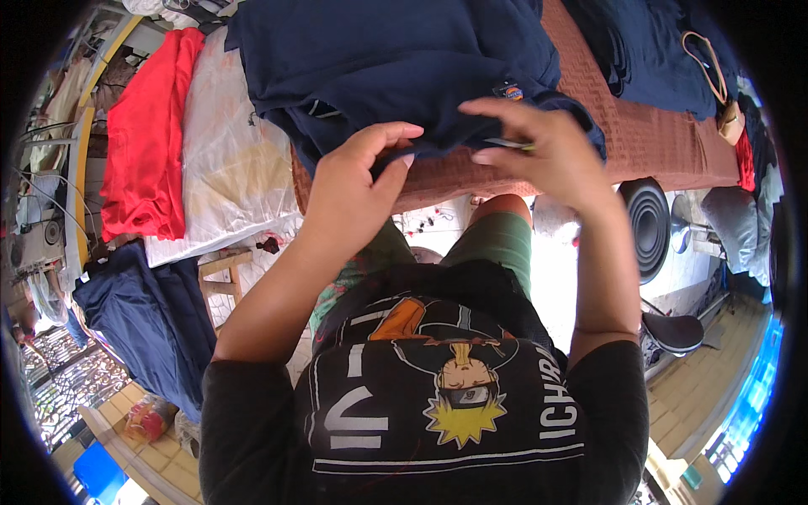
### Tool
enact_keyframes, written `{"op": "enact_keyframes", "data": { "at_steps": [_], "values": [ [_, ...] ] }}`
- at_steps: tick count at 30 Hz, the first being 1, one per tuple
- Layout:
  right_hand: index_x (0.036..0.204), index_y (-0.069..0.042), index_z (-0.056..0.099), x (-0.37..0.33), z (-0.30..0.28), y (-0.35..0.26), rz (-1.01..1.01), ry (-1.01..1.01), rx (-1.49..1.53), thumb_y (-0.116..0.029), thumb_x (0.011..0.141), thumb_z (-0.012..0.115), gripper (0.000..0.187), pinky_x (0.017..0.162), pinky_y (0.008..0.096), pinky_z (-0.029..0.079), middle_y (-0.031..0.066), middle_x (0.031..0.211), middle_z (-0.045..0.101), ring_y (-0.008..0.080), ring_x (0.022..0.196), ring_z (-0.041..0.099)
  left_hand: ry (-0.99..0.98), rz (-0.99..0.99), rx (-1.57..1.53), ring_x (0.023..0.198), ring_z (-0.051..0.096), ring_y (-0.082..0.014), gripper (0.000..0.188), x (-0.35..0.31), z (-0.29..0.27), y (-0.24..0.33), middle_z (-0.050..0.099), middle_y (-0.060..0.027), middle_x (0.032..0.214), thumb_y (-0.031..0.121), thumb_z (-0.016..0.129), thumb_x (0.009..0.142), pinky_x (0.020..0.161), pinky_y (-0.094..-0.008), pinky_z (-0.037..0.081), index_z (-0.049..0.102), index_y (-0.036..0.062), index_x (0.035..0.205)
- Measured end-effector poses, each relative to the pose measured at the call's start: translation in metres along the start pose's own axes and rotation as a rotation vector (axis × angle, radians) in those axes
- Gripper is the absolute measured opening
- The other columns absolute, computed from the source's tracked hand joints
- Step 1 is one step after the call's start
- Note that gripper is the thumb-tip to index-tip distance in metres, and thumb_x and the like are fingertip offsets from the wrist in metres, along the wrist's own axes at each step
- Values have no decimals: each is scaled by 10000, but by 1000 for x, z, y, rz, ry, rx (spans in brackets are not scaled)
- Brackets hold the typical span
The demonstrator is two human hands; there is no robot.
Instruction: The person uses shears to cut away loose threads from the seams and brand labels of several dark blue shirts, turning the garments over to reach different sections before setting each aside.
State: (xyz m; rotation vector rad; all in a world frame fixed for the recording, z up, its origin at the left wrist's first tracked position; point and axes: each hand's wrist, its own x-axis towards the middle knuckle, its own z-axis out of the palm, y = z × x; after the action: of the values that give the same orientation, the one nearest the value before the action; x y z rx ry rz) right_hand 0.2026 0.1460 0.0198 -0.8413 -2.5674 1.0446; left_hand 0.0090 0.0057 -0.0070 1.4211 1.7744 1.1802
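A navy blue garment (396, 63) is spread over the brown cloth-covered table (665, 160), its near edge bunched toward me. My left hand (358, 164) pinches a fold of that edge between thumb and forefinger. Just right of it, my right hand (551, 151) is curled around a small slim tool (512, 145) with a yellow-green part. Motion blur and the fingers hide the tool's exact kind. It lies close to the garment's edge, but I cannot tell whether they touch. A small label (511, 92) shows on the garment above my right hand.
More navy garments (648, 59) are stacked at the far right, with a tan loop (707, 63) hanging beside them. At left, red cloth (156, 135) lies on a plastic-covered surface (236, 160); navy cloth (151, 320) hangs below. A round black ridged object (646, 229) stands right of the table.
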Motion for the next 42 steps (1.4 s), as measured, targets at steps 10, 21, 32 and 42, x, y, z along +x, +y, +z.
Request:
{"op": "enact_keyframes", "data": {
  "at_steps": [10, 21, 32, 42],
  "values": [
    [960, -16, 665, 25, 22, 12, -34, 145, 302, -116, 869, 676, 135, 717, 246, 486, 52, 794, 665, 103, 734, 612, -196, -319, -588, 831, 582, -53, 265, 8, -20, -10, 672, -23, 930, 171, 623, 931, 754, -198, 466, 661, -46, 1077],
    [878, -2, 653, 11, 56, -15, -11, 205, 504, -70, 817, 732, 121, 657, 214, 461, 2, 796, 621, 44, 742, 562, -65, -373, -783, 817, 587, -41, 241, 11, -12, -13, 674, -31, 933, 158, 639, 915, 752, -180, 468, 664, -22, 1073],
    [929, 4, 628, 7, 44, -15, 51, 72, 708, -98, 915, 613, 104, 722, 227, 449, 10, 806, 624, 59, 779, 548, 10, 100, -298, 879, 618, -100, 162, 11, 0, -13, 688, -62, 989, 106, 668, 875, 783, -234, 477, 693, 34, 1019],
    [930, -4, 663, 7, 43, -12, -50, 254, 637, -86, 875, 670, 99, 719, 218, 446, 15, 819, 637, 72, 762, 562, 47, -52, -325, 857, 629, -76, 154, 13, -3, -14, 714, -45, 911, 121, 687, 865, 788, -221, 484, 710, 16, 974]
  ]
}}
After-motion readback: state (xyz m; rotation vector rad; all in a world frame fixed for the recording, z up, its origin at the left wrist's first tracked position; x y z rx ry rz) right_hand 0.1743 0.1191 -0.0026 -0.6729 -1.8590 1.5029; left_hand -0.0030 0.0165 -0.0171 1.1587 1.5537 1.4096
